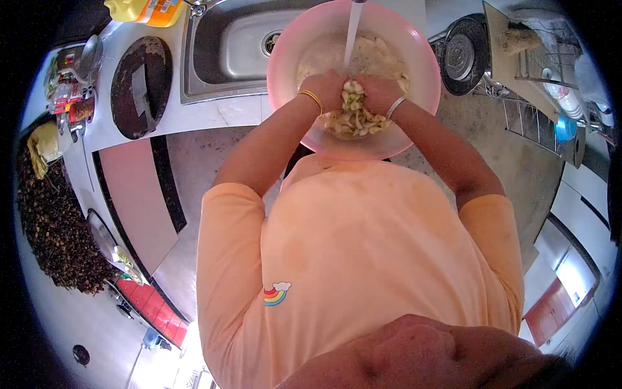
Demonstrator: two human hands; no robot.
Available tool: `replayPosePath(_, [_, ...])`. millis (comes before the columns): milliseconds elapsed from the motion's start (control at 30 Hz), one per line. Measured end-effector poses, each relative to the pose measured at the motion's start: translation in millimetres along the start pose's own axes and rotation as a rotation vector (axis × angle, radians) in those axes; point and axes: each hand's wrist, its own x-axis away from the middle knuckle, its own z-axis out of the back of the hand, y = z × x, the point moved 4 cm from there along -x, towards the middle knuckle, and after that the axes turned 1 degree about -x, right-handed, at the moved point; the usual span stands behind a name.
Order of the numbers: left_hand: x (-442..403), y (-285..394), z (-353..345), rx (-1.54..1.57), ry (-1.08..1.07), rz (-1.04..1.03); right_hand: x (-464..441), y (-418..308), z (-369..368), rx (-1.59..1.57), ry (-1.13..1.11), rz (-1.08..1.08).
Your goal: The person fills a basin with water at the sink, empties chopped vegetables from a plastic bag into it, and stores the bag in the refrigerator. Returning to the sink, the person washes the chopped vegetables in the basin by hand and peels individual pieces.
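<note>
A large pink basin (291, 39) holds cloudy water and pale pieces, and a stream of water (353, 35) falls into it from a tap. My left hand (326, 89), with a gold bangle at the wrist, is inside the basin, closed at the chopped pale green pieces (354, 97). From the other side my right hand (379, 94), wearing a silvery bangle, closes on the same clump. Both hands nearly meet around it. More wet pieces (356, 123) lie below them, near the basin's closer side. Most fingertips are hidden.
A steel sink (241, 48) is left of the basin. Farther left, a knife (140, 91) rests on a dark round board (123, 107), with a yellow container (146, 10) behind. A dark round pan (461, 55) and a wire rack (528, 123) stand right.
</note>
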Motion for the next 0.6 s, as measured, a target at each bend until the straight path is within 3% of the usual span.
replayPosePath(33, [-6.4,-4.7,-4.9,0.000,-0.001,-0.002,-1.1,1.9,2.6,-0.006,-0.020,-0.039])
replayPosePath(100, [-19.2,-18.2,-14.7,0.296,0.119,-0.059,-4.8,10.0,7.4,-0.008,-0.045,-0.076])
replayPosePath(133, [-14.4,-19.3,-13.6,0.299,0.117,-0.057,-4.9,14.5,12.3,-0.051,0.014,0.051])
replayPosePath(200, [8.1,-14.2,5.1,-0.051,0.329,-0.063,6.5,23.3,19.2,-0.104,0.068,0.168])
replayPosePath(233, [20.4,-12.0,13.3,-0.050,0.323,-0.067,14.7,26.8,23.1,0.067,0.005,0.179])
replayPosePath(300, [38.3,-13.4,10.2,-0.292,-0.086,0.061,30.3,18.6,27.5,0.236,-0.062,0.184])
replayPosePath(333, [31.3,-15.4,-8.8,-0.290,-0.087,0.057,38.8,10.2,23.6,0.269,-0.217,0.024])
replayPosePath(367, [17.4,-19.6,-40.1,-0.194,-0.057,0.071,43.2,4.1,18.8,0.303,-0.369,-0.134])
replayPosePath(400, [8.2,-18.1,-58.0,-0.099,-0.028,0.085,41.2,-1.9,2.2,0.304,-0.369,-0.134])
replayPosePath(467, [-0.4,-2.0,-58.0,-0.082,-0.045,0.174,33.4,-15.0,-24.7,0.337,-0.112,-0.207])
replayPosePath(533, [-8.2,-2.5,-54.9,0.235,0.061,0.249,27.3,-14.2,-21.6,0.336,-0.090,-0.234])
replayPosePath(567, [-13.6,-11.0,-57.0,0.237,0.057,0.253,23.1,-8.7,-17.0,0.131,-0.020,-0.213])
replayPosePath(600, [-19.4,-20.7,-59.0,0.489,0.036,0.188,20.1,-3.2,-14.8,-0.078,0.049,-0.194])
